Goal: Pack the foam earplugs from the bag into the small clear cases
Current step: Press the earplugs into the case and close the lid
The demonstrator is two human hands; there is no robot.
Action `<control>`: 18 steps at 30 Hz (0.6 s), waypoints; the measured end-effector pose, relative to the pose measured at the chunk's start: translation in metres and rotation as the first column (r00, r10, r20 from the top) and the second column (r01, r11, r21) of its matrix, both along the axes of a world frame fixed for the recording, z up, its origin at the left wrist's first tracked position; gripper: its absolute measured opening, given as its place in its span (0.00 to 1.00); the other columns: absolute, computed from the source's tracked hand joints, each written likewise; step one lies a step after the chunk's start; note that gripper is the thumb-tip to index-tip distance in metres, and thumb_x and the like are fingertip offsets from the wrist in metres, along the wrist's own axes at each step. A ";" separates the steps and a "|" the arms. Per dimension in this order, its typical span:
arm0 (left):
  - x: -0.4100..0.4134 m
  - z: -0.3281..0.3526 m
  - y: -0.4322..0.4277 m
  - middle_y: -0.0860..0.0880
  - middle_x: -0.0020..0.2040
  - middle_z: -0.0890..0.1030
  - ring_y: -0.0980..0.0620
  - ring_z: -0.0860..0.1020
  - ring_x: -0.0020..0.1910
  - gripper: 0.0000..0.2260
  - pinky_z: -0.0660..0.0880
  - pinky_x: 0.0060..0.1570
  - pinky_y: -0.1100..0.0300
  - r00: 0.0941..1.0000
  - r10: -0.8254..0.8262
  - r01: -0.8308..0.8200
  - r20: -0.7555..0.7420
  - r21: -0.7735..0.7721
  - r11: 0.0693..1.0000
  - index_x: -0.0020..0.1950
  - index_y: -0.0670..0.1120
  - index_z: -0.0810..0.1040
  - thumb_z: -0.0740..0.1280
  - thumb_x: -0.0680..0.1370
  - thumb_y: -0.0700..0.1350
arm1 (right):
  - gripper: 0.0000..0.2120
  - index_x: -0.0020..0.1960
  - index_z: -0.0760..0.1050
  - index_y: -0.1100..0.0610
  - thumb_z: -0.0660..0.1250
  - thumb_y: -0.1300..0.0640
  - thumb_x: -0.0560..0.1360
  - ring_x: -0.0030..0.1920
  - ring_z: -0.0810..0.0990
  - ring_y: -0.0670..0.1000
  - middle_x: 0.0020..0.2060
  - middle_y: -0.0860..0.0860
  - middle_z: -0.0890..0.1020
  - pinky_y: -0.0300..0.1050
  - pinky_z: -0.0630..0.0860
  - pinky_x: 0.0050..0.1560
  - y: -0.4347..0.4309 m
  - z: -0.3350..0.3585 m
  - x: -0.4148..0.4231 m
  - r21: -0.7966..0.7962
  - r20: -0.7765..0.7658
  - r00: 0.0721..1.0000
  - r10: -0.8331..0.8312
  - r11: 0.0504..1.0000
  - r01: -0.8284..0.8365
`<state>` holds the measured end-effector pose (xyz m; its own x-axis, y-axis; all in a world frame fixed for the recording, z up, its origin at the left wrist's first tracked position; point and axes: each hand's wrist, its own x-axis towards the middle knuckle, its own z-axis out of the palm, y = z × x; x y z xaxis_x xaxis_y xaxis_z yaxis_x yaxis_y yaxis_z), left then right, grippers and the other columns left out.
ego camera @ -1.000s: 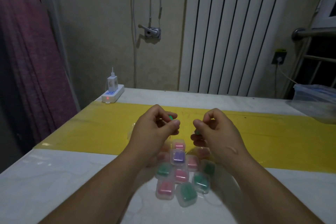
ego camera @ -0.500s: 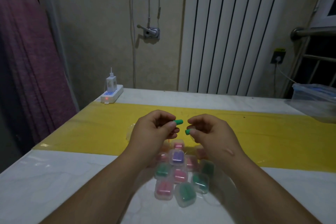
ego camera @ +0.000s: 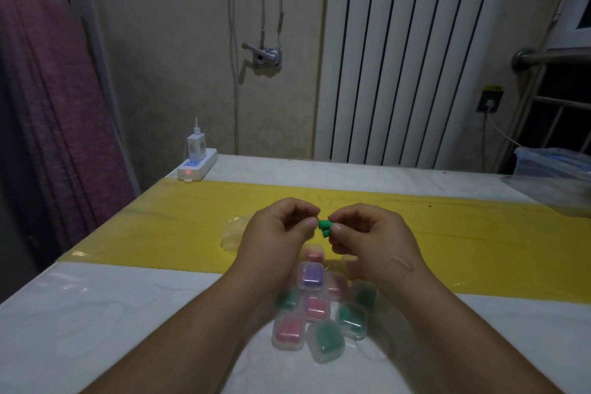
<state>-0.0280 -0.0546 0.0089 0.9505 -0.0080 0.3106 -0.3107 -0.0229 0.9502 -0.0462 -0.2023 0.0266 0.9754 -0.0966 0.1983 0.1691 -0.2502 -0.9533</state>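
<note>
Over the yellow plastic strip (ego camera: 160, 227) that crosses the white marble-look tabletop (ego camera: 96, 313), both hands are raised and meeting fingertip to fingertip. The right hand (ego camera: 374, 233) pinches a pair of small green foam earplugs (ego camera: 324, 229) between thumb and forefinger, the two plugs lined up side by side in the air. The left hand (ego camera: 278, 230) is curled too, its thumb and forefinger right at the plugs' free ends. Whether it grips them or only touches cannot be told from this angle.

Down below, just under the wrists, sits a tight cluster of small clear plastic cases (ego camera: 316, 307), lids shut and already loaded: pink, green and one purple, about nine in view. That looks like a good share of the job done. This green pair seems to be the next load, squared up and ready for a case, though no open empty case shows clearly; one may be hidden beneath the hands.

Just left of the left hand lies the crinkled clear plastic bag (ego camera: 233, 230), partly covered. How many plugs remain inside it is impossible to see, so what is left stays an open question.
</note>
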 end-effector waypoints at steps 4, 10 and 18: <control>0.005 0.009 0.004 0.56 0.48 0.84 0.59 0.81 0.51 0.12 0.77 0.51 0.66 0.981 0.106 -0.117 0.161 0.059 0.991 0.49 0.54 0.80 0.66 0.79 0.36 | 0.10 0.41 0.80 0.53 0.70 0.67 0.74 0.37 0.84 0.53 0.37 0.53 0.85 0.50 0.83 0.43 -0.015 0.000 0.007 -0.020 0.052 0.992 -0.114 0.993 0.115; 0.014 0.008 0.008 0.57 0.59 0.80 0.56 0.75 0.60 0.11 0.71 0.60 0.59 0.974 0.106 -0.198 0.202 0.522 0.830 0.59 0.55 0.80 0.66 0.79 0.42 | 0.10 0.40 0.80 0.50 0.71 0.64 0.74 0.38 0.84 0.51 0.36 0.48 0.84 0.53 0.82 0.48 -0.027 -0.001 0.014 -0.143 0.086 0.978 -0.190 0.969 0.201; 0.041 0.014 -0.036 0.50 0.65 0.76 0.50 0.74 0.62 0.15 0.71 0.59 0.57 0.985 0.004 -0.145 0.171 0.826 0.545 0.67 0.52 0.75 0.65 0.80 0.44 | 0.09 0.40 0.78 0.48 0.71 0.61 0.74 0.42 0.83 0.51 0.38 0.48 0.84 0.43 0.77 0.43 -0.039 -0.009 0.024 -0.244 0.110 0.958 -0.264 0.928 0.283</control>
